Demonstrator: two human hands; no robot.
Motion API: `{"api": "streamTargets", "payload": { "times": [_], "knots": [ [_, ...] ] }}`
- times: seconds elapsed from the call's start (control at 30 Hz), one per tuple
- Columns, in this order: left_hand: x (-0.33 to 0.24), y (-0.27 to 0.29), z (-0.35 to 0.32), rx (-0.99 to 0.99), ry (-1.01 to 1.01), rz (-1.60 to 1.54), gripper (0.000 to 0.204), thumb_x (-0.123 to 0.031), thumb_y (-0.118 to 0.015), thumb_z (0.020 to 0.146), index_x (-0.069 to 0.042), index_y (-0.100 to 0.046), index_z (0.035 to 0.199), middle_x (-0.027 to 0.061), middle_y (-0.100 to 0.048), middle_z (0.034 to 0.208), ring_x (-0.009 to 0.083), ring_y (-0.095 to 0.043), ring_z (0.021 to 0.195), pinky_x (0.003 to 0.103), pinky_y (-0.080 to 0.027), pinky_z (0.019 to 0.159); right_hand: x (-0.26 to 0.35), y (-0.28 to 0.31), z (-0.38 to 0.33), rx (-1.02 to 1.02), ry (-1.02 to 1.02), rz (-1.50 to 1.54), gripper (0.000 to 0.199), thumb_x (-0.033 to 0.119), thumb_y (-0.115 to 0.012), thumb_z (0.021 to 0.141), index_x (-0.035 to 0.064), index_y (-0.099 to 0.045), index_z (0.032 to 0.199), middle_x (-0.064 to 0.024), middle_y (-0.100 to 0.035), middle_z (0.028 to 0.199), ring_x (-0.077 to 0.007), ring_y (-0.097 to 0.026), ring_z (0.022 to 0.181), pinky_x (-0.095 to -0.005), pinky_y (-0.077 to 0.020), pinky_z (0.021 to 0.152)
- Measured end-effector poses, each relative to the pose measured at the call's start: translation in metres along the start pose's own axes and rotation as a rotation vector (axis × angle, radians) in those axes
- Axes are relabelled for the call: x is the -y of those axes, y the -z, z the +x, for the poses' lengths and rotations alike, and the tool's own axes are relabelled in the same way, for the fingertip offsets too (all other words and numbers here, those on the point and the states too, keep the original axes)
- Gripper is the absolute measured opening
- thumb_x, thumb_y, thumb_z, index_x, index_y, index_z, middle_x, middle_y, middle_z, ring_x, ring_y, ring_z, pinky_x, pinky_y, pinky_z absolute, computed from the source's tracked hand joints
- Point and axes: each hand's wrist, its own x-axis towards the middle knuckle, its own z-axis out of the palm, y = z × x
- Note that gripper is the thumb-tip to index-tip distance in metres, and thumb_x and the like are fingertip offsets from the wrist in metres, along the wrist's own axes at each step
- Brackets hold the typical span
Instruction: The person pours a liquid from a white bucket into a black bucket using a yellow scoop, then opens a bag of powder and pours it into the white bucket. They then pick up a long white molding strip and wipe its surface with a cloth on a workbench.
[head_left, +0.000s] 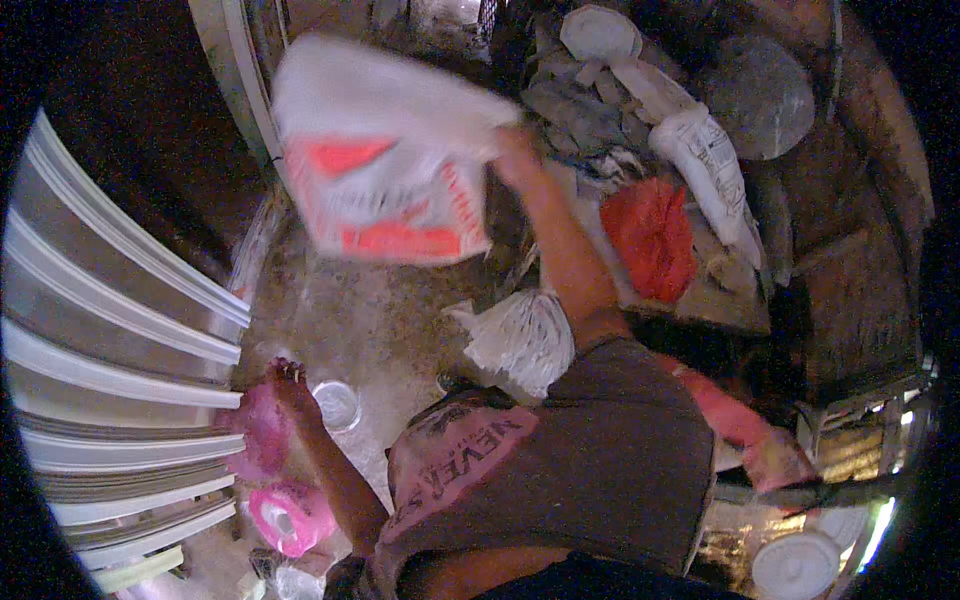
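Observation:
My right hand, arm stretched forward, grips the upper right edge of a large white sack with red printing. The sack hangs spread above the floor and looks blurred by motion. My left hand is held low on the left with short, bent fingers apart; no object shows between them. Beside it is a pink, see-through plastic thing, and I cannot tell whether they touch. A small round silvery dish lies on the floor to its right. Below my right forearm sits a crumpled whitish plastic bag.
Several white curved slats line the left side. A pink ring-shaped thing stands near my left forearm. On the right, a low surface holds a red bag, a long white sack and dark cloths. A round white lid lies lower right.

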Motion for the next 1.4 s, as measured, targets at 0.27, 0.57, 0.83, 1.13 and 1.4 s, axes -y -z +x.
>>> {"api": "streamTargets", "payload": {
  "times": [0.27, 0.57, 0.83, 1.13, 1.4],
  "knots": [
    [0.082, -0.058, 0.067, -0.384, 0.068, 0.124, 0.035, -0.039, -0.052, 0.092, -0.015, -0.053, 0.116, 0.0043, -0.057, 0.114, 0.0204, -0.053, 0.101, 0.041, -0.045, 0.089, -0.323, 0.16, 0.044, -0.07, -0.62, -0.475, 0.029, 0.008, -0.062, 0.071, 0.0049, -0.065, 0.1, -0.0181, -0.064, 0.107, -0.0305, -0.06, 0.097, -0.0419, -0.0473, 0.085],
    [0.134, -0.039, 0.017, -0.456, 0.3, 0.302, 0.032, -0.036, -0.062, 0.087, -0.009, -0.059, 0.103, 0.0027, -0.056, 0.093, 0.0153, -0.056, 0.072, 0.032, -0.05, 0.069, -0.416, 0.118, -0.024, 0.097, -0.744, -0.553, 0.032, 0.013, -0.065, 0.073, 0.0035, -0.063, 0.103, -0.0182, -0.062, 0.111, -0.0311, -0.058, 0.101, -0.0419, -0.0451, 0.089],
    [0.131, 0.093, -0.13, -1.07, 0.609, 0.348, 0.032, -0.041, -0.065, 0.083, -0.014, -0.061, 0.1, 0.0036, -0.057, 0.094, 0.0182, -0.056, 0.074, 0.034, -0.052, 0.07, -0.396, 0.049, 0.011, 0.085, -0.701, -0.494, 0.036, 0.018, -0.068, 0.074, 0.0023, -0.062, 0.106, -0.0183, -0.06, 0.114, -0.0316, -0.056, 0.105, -0.0418, -0.043, 0.092],
    [0.1, 0.118, -0.309, -1.3, 0.5, 0.289, 0.038, -0.034, -0.065, 0.081, -0.01, -0.056, 0.109, 0.0074, -0.057, 0.099, 0.0215, -0.054, 0.08, 0.038, -0.047, 0.069, -0.304, 0.012, 0.064, -0.321, -0.403, -0.335, 0.042, 0.023, -0.07, 0.076, 0.0009, -0.06, 0.11, -0.0183, -0.058, 0.118, -0.0322, -0.053, 0.109, -0.0418, -0.0408, 0.095],
    [0.087, 0.137, -0.431, -1.345, 0.314, 0.151, 0.033, -0.038, -0.063, 0.083, -0.012, -0.06, 0.104, 0.0052, -0.059, 0.093, 0.0201, -0.056, 0.074, 0.037, -0.048, 0.064, 0.1, -0.136, -0.109, 0.264, 0.296, 0.482, 0.05, 0.029, -0.074, 0.076, 0.0027, -0.058, 0.115, -0.0199, -0.052, 0.126, -0.0329, -0.046, 0.118, -0.0425, -0.0357, 0.101]
  ]
}}
